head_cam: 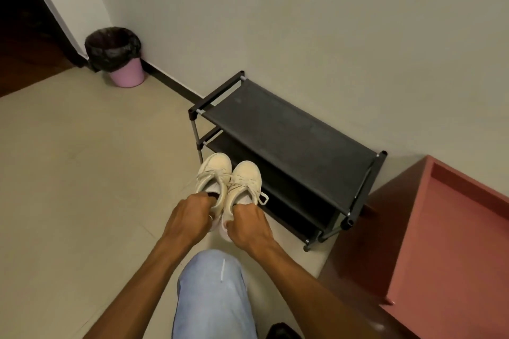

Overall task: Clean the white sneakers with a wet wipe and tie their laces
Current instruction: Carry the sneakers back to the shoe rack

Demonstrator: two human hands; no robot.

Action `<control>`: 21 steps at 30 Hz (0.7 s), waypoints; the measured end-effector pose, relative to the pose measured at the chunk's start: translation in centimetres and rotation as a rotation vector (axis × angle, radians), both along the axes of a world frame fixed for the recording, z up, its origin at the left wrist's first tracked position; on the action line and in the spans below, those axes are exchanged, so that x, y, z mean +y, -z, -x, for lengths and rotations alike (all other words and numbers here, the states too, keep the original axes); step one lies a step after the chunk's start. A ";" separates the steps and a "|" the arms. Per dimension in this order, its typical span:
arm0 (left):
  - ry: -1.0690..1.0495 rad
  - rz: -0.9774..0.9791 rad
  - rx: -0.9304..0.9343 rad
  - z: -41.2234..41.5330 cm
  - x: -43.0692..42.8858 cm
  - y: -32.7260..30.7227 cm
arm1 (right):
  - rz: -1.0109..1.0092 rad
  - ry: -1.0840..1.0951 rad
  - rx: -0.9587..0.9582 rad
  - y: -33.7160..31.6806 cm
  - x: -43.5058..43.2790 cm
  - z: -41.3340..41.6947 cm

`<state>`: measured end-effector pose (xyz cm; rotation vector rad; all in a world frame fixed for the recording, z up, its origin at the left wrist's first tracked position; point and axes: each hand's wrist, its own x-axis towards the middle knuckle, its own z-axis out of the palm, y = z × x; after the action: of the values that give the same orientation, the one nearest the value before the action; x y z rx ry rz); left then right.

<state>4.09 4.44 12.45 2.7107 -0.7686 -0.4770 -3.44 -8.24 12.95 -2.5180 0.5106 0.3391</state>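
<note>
Two white sneakers are held side by side in the air in front of the black shoe rack, toes pointing away from me. My left hand (190,215) grips the heel opening of the left sneaker (214,173), fingers curled inside it. My right hand (246,224) grips the heel of the right sneaker (245,181) the same way. The laces (263,197) hang loose over both tongues. No wet wipe is in view.
A black two-tier shoe rack (286,129) stands against the wall to the right of the shoes. A pink bin with a black liner (117,55) sits in the far corner. A reddish cabinet (440,242) is at the right. My knee in light jeans (212,297) is below the hands.
</note>
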 end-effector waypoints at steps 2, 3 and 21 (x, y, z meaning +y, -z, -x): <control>0.022 0.030 0.025 -0.8 -1.1 2.1 | 0.023 0.032 0.029 1.4 -0.8 -0.7; 0.033 0.037 0.035 -1.2 -1.7 2.9 | 0.032 0.047 0.043 1.9 -1.3 -1.0; 0.179 0.145 0.072 -9.6 -14.0 11.8 | 0.159 0.225 0.076 10.5 -11.0 -7.3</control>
<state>13.69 -9.53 0.67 2.4901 -0.9905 -0.5328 3.87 -19.20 2.45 -2.5729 0.8734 0.3205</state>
